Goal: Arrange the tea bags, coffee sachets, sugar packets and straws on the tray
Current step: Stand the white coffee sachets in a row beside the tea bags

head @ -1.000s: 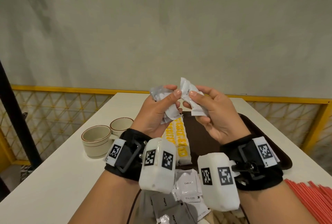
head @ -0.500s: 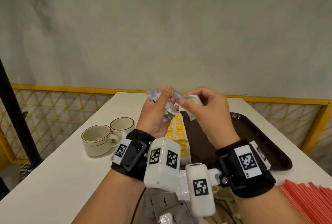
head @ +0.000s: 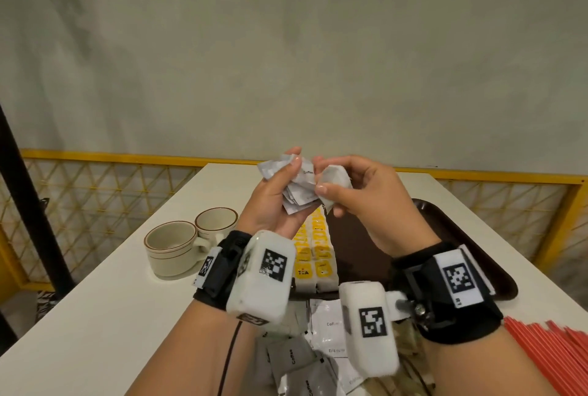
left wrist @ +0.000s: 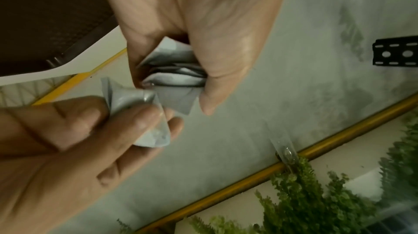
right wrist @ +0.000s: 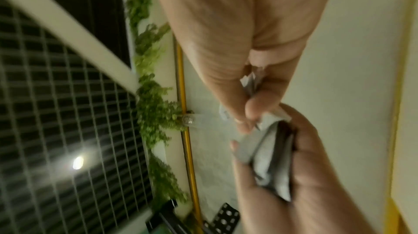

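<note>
head view, left grip (head: 276,201) clamped on sachet stack (head: 297,187), right grip (head: 356,197) pinching one sachet (head: 334,181)

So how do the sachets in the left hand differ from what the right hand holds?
The left hand grips a fanned stack of several sachets; the right hand pinches a single sachet. The stack is larger, the single one crumpled. Both are pale foil, held above the tray.
</note>
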Demonstrator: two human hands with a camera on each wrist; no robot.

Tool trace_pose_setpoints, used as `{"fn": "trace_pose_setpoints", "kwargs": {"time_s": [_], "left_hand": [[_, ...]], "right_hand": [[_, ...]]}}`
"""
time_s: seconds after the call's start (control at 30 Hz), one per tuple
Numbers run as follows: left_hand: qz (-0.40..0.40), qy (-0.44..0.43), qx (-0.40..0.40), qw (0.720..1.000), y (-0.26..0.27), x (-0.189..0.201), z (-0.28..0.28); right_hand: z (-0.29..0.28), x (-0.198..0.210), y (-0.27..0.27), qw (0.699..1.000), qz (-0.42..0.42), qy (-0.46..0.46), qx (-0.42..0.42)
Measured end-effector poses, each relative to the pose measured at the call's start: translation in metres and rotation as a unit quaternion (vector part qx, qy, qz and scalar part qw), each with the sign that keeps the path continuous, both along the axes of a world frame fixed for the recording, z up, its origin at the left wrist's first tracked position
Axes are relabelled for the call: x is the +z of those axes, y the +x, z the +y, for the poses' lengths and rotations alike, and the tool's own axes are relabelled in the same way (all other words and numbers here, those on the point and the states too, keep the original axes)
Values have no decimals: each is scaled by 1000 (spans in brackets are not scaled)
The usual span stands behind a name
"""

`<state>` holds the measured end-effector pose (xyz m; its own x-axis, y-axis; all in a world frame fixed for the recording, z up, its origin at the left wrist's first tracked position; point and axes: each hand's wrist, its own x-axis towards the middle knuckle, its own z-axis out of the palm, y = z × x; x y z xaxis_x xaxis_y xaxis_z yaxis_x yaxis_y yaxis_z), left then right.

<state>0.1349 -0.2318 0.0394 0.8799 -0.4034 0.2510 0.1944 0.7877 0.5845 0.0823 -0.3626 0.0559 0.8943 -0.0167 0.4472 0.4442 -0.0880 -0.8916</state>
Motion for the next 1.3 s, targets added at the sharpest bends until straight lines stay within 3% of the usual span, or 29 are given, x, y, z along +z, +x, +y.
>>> {"fn": "trace_pose_setpoints", "kwargs": {"time_s": [0.13,0.23,0.5,0.7,0.8,0.97,1.1,1.3], "left_hand": [[14,-54,-20,998,5,1,10],[10,-50,-20,999,4,3,15],[27,-2,-28,999,3,4,19],[20,5,-28,999,2,4,18],[11,10,6,1000,2,4,15],[1,55,62,997,4,5,13],[-8,71,63,995,3,4,13],[-14,104,101,989,3,3,11]], "right_hand": [[-13,11,-4,978,85,174,82],[-20,15,-5,960,99,240,106],[-23,11,-2,981,89,170,31],[-25,8,3,994,4,81,-68],[-26,7,5,992,-27,87,-90],[-20,11,2,990,-23,135,-45],[-22,6,5,991,-31,75,-106],[-26,5,6,989,-24,95,-114]]}}
